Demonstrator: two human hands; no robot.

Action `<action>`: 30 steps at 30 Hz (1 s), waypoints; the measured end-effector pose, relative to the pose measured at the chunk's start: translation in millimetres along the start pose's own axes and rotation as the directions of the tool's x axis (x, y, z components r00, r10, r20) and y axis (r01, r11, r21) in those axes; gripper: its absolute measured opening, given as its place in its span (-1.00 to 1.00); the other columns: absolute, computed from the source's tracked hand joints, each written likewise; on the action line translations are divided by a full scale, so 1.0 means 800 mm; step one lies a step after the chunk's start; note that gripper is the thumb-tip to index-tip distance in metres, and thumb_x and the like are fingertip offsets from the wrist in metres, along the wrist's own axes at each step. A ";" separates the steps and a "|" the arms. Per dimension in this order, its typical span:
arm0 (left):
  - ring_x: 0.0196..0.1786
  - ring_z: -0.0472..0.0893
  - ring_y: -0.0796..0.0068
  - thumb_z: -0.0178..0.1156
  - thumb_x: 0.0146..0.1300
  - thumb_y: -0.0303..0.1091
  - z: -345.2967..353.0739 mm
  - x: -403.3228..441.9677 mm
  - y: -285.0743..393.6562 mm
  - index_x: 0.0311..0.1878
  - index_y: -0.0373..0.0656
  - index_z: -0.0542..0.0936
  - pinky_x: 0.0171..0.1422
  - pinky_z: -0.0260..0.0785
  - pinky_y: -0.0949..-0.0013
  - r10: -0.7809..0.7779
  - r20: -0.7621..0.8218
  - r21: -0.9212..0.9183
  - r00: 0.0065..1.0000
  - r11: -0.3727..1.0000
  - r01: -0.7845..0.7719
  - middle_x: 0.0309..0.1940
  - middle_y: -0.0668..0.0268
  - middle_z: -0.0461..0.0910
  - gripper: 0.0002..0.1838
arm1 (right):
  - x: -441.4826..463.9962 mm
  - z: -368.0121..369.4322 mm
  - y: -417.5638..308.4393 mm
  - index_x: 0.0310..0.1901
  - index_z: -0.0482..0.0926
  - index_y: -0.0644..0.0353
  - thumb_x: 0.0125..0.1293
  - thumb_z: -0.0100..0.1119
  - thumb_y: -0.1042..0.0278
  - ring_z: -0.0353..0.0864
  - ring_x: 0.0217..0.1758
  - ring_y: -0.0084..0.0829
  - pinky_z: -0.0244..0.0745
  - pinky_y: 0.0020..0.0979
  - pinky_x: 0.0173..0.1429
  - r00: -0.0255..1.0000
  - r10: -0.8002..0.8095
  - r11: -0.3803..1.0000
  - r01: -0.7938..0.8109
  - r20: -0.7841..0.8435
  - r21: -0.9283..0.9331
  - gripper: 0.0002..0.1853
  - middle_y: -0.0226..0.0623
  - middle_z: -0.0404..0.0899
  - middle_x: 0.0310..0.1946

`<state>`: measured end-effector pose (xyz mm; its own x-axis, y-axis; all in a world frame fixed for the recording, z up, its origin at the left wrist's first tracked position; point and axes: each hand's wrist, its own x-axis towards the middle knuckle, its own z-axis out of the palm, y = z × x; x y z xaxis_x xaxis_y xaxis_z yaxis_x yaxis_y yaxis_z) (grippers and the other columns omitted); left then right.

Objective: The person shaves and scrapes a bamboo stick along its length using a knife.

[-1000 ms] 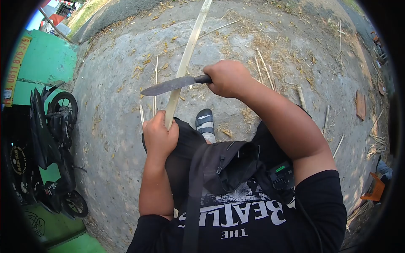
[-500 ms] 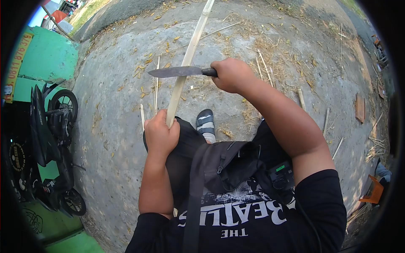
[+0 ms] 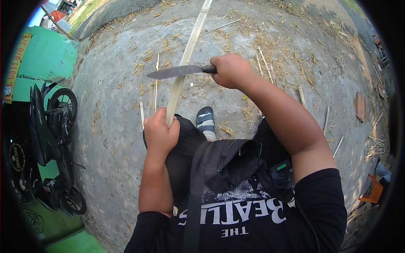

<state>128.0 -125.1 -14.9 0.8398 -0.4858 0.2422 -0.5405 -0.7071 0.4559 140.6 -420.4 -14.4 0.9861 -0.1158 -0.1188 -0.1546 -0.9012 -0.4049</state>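
Observation:
My left hand [image 3: 162, 131] is closed round the near end of a long, pale bamboo strip [image 3: 189, 52], beside my left knee. The strip slants away from me and runs out past the top of the view. In my right hand [image 3: 232, 71] is the dark handle of a large knife [image 3: 177, 71]. Its broad grey blade lies across the strip, a good way beyond my left hand, with the tip pointing left. Whether the edge bites into the strip cannot be made out.
A parked motorcycle [image 3: 52, 147] stands at the left by a green wall [image 3: 50, 55]. Thin bamboo pieces [image 3: 156, 82], shavings and dry leaves litter the concrete ground [image 3: 109, 139]. At the right lie a brown block [image 3: 360, 107] and an orange object [image 3: 372, 189]. A black bag [image 3: 228, 164] rests on my lap.
The knife has tilted slightly, its handle end rising a little with my right hand. My left hand and the bamboo strip have barely moved.

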 end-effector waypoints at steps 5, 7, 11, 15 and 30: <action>-0.48 0.68 -0.06 0.30 0.19 -0.45 0.003 0.004 -0.009 -0.27 -0.33 0.62 -0.34 0.46 0.07 0.026 -0.045 -0.024 0.999 0.999 -0.027 -0.56 -0.03 0.62 -0.87 | -0.001 0.003 0.011 -0.08 0.75 0.07 0.30 0.28 0.17 0.79 -0.04 -0.02 0.70 -0.01 0.08 0.998 0.024 0.998 -0.021 -0.060 0.060 -0.75 -0.11 0.78 -0.20; -0.38 0.67 -0.08 0.31 0.17 -0.41 0.004 0.004 -0.005 -0.24 -0.27 0.64 -0.18 0.39 0.03 -0.029 0.005 -0.027 1.000 0.999 0.029 -0.50 0.03 0.66 -0.85 | -0.015 -0.001 -0.010 -0.08 0.75 0.07 0.30 0.27 0.18 0.79 -0.04 -0.01 0.70 -0.01 0.08 0.997 -0.061 0.998 0.061 -0.045 -0.004 -0.75 -0.10 0.78 -0.20; -0.35 0.66 -0.09 0.31 0.14 -0.40 0.002 0.003 -0.001 -0.24 -0.24 0.63 -0.11 0.35 -0.01 -0.023 0.010 -0.034 1.000 0.999 0.023 -0.48 0.06 0.67 -0.84 | -0.005 0.002 -0.002 -0.08 0.75 0.05 0.29 0.27 0.20 0.80 -0.03 0.00 0.70 0.00 0.08 1.000 0.000 1.000 -0.001 -0.028 -0.018 -0.76 -0.09 0.79 -0.19; -0.40 0.67 -0.10 0.30 0.17 -0.42 0.002 0.002 -0.007 -0.24 -0.29 0.64 -0.20 0.43 0.00 0.077 -0.031 0.070 0.997 0.995 -0.074 -0.50 0.00 0.66 -0.85 | 0.006 -0.002 0.019 -0.09 0.76 0.04 0.31 0.26 0.20 0.80 -0.04 0.00 0.70 0.00 0.08 0.998 0.029 1.000 -0.029 -0.063 0.011 -0.77 -0.09 0.79 -0.19; -0.35 0.65 -0.14 0.31 0.18 -0.44 0.001 0.004 -0.004 -0.23 -0.32 0.63 -0.17 0.43 -0.05 0.049 -0.004 0.010 0.999 0.999 -0.049 -0.47 -0.02 0.65 -0.85 | -0.009 0.017 0.001 -0.20 0.70 0.02 0.28 0.31 0.15 0.75 -0.16 0.08 0.65 0.07 -0.04 0.986 -0.149 0.988 0.151 -0.069 0.022 -0.82 -0.07 0.74 -0.34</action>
<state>132.7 -124.9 -16.6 0.8124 -0.5182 0.2675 -0.5817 -0.6874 0.4348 132.5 -414.9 -25.9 1.0000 -0.0082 0.0054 -0.0050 -0.8988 -0.4383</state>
